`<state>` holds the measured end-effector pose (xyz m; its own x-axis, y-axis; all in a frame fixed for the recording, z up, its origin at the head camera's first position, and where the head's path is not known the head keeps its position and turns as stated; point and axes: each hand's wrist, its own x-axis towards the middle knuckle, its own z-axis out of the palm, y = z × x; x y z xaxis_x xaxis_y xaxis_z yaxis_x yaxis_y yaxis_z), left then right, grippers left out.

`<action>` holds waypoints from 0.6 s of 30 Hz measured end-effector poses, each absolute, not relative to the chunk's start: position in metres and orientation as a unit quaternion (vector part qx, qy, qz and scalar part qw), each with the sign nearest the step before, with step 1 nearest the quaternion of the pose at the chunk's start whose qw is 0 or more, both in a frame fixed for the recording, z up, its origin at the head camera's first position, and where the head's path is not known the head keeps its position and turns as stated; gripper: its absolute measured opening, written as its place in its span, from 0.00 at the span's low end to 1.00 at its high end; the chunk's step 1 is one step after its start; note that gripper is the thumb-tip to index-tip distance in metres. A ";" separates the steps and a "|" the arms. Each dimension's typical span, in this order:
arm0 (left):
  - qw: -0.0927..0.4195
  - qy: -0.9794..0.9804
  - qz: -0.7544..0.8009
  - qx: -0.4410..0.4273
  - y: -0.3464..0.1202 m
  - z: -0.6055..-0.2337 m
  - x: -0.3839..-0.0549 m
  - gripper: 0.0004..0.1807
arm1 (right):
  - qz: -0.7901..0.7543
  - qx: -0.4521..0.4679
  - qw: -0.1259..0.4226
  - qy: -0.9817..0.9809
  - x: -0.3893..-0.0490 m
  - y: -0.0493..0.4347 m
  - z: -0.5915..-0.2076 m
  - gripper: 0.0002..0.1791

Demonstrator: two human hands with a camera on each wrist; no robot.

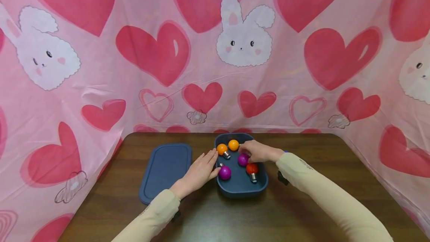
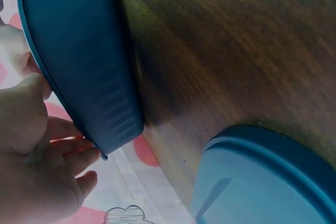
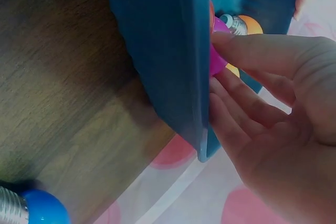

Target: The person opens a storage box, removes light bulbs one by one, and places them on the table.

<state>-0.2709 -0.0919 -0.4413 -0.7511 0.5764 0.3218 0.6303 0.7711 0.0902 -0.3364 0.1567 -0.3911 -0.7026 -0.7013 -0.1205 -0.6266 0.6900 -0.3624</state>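
Note:
A dark blue box (image 1: 240, 189) holds several coloured light bulbs. Inside its right side, my right hand (image 1: 256, 150) pinches a purple bulb (image 1: 243, 159) between thumb and fingers; the right wrist view shows this purple bulb (image 3: 217, 61) partly behind the box wall. Close to it lie a red bulb (image 1: 252, 168) and an orange bulb (image 1: 233, 145). Another orange bulb (image 1: 222, 149) and a second purple bulb (image 1: 224, 172) lie along the left wall. My left hand (image 1: 201, 168) rests on the left rim, its fingers extended, as the left wrist view also shows.
A flat dark blue lid (image 1: 168, 171) lies on the brown wooden table (image 1: 215, 219), left of the box. A blue bulb (image 3: 47, 206) is on the table to the right of the box. Pink cloth with hearts and rabbits hangs behind the table.

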 end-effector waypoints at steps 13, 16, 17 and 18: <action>0.128 -0.933 -0.096 -0.322 -0.091 -0.439 -0.271 0.32 | -0.124 -0.340 0.137 0.922 -0.340 0.149 -0.396 0.18; 0.126 -0.933 -0.096 -0.322 -0.091 -0.439 -0.270 0.32 | -0.122 -0.334 0.145 0.923 -0.339 0.148 -0.397 0.19; 0.125 -0.934 -0.097 -0.321 -0.091 -0.439 -0.270 0.32 | -0.122 -0.334 0.148 0.923 -0.339 0.147 -0.398 0.19; 0.125 -0.934 -0.098 -0.321 -0.091 -0.439 -0.270 0.32 | -0.118 -0.333 0.148 0.924 -0.339 0.147 -0.398 0.19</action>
<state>-0.2698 -0.0909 -0.4387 -0.7621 0.5756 0.2965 0.6246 0.7743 0.1021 -0.3394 0.1471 -0.3983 -0.7341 -0.6507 -0.1944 -0.5808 0.7499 -0.3167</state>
